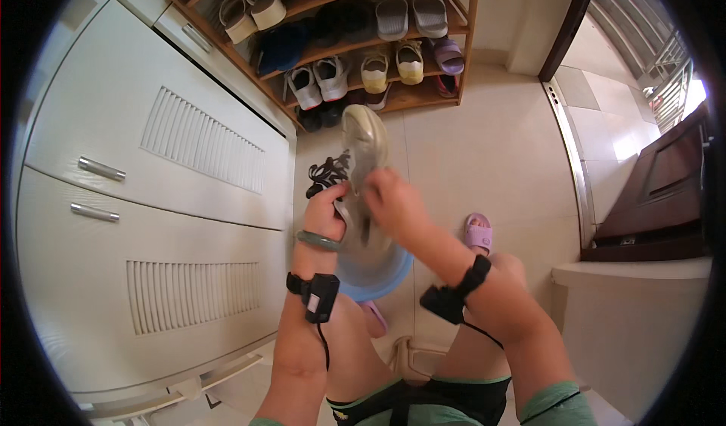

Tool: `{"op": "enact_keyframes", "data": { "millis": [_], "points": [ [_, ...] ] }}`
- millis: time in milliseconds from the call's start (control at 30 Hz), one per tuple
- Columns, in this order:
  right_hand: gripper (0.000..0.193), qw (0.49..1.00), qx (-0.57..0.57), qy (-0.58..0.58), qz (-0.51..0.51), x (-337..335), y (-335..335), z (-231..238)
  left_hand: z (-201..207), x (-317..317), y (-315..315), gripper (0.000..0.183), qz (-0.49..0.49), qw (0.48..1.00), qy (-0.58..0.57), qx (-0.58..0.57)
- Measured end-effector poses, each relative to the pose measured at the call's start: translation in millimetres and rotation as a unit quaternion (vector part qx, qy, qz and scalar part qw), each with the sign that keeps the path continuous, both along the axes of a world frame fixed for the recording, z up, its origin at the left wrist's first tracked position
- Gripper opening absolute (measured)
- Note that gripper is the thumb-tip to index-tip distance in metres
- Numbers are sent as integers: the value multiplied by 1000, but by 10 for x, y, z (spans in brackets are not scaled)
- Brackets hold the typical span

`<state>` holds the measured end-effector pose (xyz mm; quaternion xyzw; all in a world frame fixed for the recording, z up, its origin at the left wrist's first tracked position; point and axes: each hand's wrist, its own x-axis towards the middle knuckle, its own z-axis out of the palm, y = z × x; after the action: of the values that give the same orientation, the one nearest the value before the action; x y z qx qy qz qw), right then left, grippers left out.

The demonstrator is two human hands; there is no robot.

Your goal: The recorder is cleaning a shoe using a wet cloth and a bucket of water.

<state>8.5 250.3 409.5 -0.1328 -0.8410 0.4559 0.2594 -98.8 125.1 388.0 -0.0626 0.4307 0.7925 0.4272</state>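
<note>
A pale beige-grey shoe point(363, 142) is held up in front of me, its toe pointing away and its near end over a blue basin point(389, 276). My left hand point(327, 213) is closed around the shoe's left side. Against its right side, my right hand point(395, 205) is closed, with the fingers curled in. Whatever those fingers pinch is hidden, and the area is slightly blurred. Just beyond my left hand, on the floor, lies a tangle of black straps or laces point(327, 175).
A wooden shoe rack point(423, 93) with several pairs stands at the far side. White louvred cabinets point(189, 206) line the left. At the right are a metal door sill point(569, 146) and a dark brown door point(658, 188). My feet wear lilac slippers point(478, 234) beside the basin.
</note>
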Motion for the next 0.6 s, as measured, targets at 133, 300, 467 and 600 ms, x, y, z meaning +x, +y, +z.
{"op": "enact_keyframes", "data": {
  "millis": [133, 300, 467, 600],
  "points": [
    [10, 993, 70, -47, 84, 105, -240, 72, 0, -79, -62, 25, -19, 998, -53, 18],
    [16, 984, 132, -28, -113, -256, 514, -143, 343, 174, 105, 27, 20, 997, -65, 34],
    [15, 955, -181, 94, -217, -307, 825, -80, 291, 120, 101, 27, 5, 994, -77, 74],
    [17, 845, -482, 186, -137, -210, 936, 65, 309, 89, 85, 25, 67, 986, -93, 124]
  ]
}}
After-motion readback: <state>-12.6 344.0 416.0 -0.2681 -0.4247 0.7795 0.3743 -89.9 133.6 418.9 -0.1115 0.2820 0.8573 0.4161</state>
